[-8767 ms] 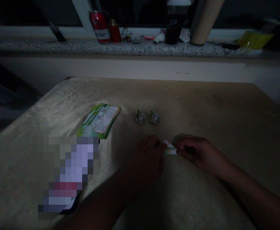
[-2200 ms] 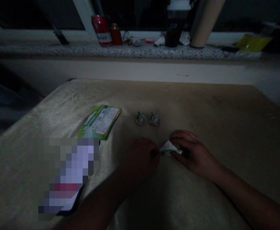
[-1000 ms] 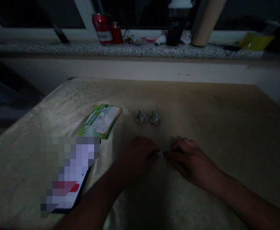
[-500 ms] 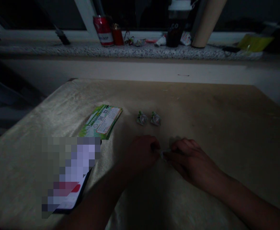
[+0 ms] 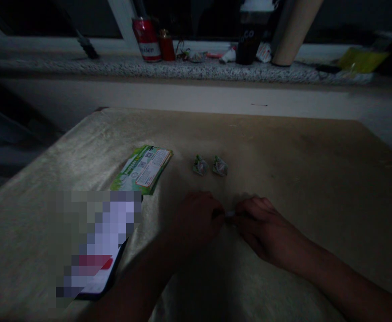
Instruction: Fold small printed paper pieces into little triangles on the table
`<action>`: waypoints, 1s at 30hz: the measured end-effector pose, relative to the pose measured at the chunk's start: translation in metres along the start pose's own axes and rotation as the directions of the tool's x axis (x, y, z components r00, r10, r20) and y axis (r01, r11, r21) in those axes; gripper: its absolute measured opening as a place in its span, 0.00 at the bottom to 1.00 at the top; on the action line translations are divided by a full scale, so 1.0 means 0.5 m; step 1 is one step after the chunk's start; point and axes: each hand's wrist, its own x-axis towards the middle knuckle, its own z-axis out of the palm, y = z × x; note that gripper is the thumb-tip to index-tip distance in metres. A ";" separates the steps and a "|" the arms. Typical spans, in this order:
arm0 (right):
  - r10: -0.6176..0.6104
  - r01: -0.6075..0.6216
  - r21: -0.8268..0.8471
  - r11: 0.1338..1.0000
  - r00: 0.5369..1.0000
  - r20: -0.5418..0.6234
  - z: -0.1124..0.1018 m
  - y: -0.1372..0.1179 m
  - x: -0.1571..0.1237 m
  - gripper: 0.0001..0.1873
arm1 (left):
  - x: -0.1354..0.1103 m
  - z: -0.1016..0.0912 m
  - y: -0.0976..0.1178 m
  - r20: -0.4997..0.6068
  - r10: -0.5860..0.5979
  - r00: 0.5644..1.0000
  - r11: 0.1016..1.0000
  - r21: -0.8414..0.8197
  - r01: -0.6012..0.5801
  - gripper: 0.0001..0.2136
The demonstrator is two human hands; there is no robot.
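Between my two hands is a small pale piece (image 5: 229, 214), too dark and small to name. My left hand (image 5: 200, 219) is closed, its fingertips pinching the piece's left end. From the other side my right hand (image 5: 261, 223) pinches its right end, fingers curled together. Just beyond the hands, two small folded pieces, a left one (image 5: 200, 165) and a right one (image 5: 220, 166), sit side by side on the cloth, grey and green like folded printed paper. To the left lies a stack of green printed leaflets (image 5: 144, 170).
A phone (image 5: 97, 281) with a lit, partly blurred screen lies front left on the cloth-covered table (image 5: 299, 179). Along the window sill (image 5: 196, 71) stand a red can (image 5: 147, 40), an orange-red bottle (image 5: 167, 47), a dark lidded cup (image 5: 249, 40) and a tan tube (image 5: 296, 33).
Both hands stay close together on the small pale piece, their fingers shifted slightly. The piece now looks narrower and flatter between the fingertips. The view has tilted a little.
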 end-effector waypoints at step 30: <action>0.097 -0.097 0.004 0.995 0.995 0.039 0.007 -0.013 0.003 0.20 | 0.010 -0.018 0.011 0.021 -0.178 0.984 0.983 0.042 0.177 0.09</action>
